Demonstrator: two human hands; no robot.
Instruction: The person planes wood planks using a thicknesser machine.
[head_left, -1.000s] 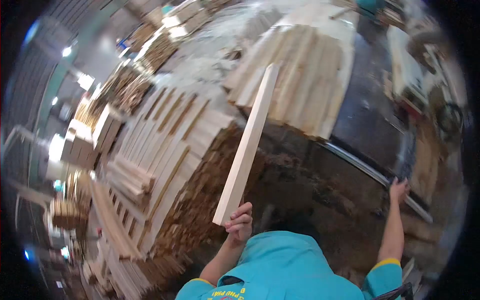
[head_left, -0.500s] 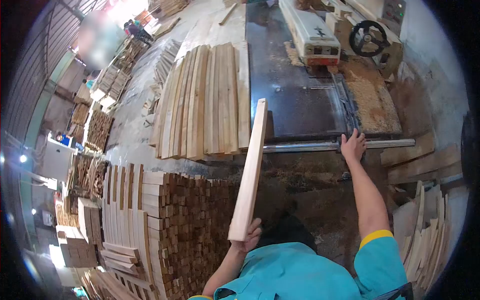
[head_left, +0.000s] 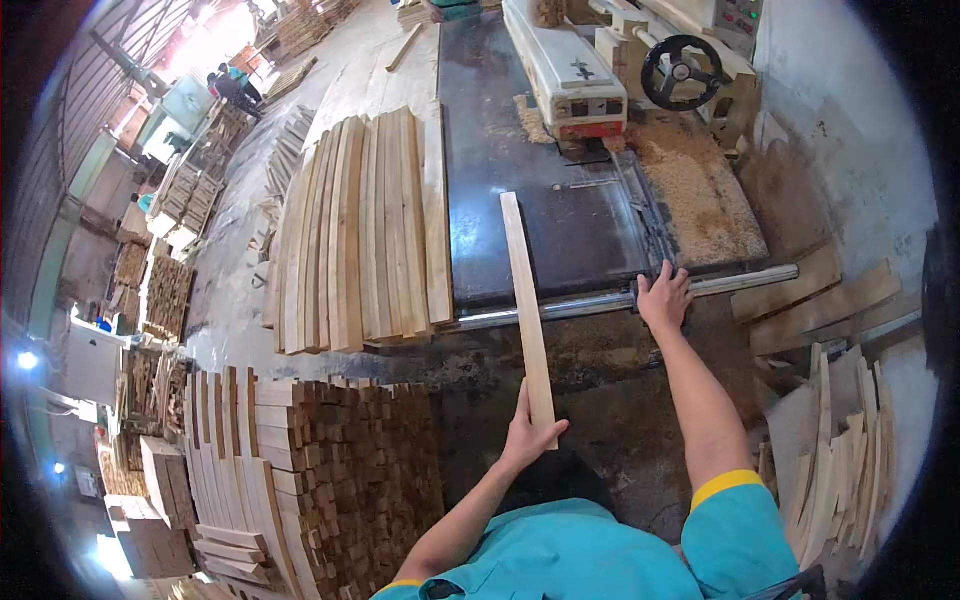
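My left hand [head_left: 530, 438] is closed around the lower end of a long, squared wooden strip [head_left: 525, 300]. The strip's far end points forward over the dark metal machine table [head_left: 475, 180]. My right hand [head_left: 665, 300] rests at the front edge of that table, fingers spread, where a dark guide bar [head_left: 648, 215] meets the round steel rail [head_left: 575, 308]. Left of the machine table, several long boards [head_left: 350, 230] lie side by side.
A white machine head [head_left: 570, 75] with a black handwheel [head_left: 682, 73] stands over the table. Sawdust [head_left: 705, 200] covers its right side. At lower left is a tall stack of wooden strips [head_left: 360, 490]; offcuts [head_left: 845, 450] lean at right. People [head_left: 235, 88] stand far off.
The wooden strip has swung down from a raised tilt and its far end now reaches over the machine table. My left hand has moved forward with it. My right hand stays at the rail.
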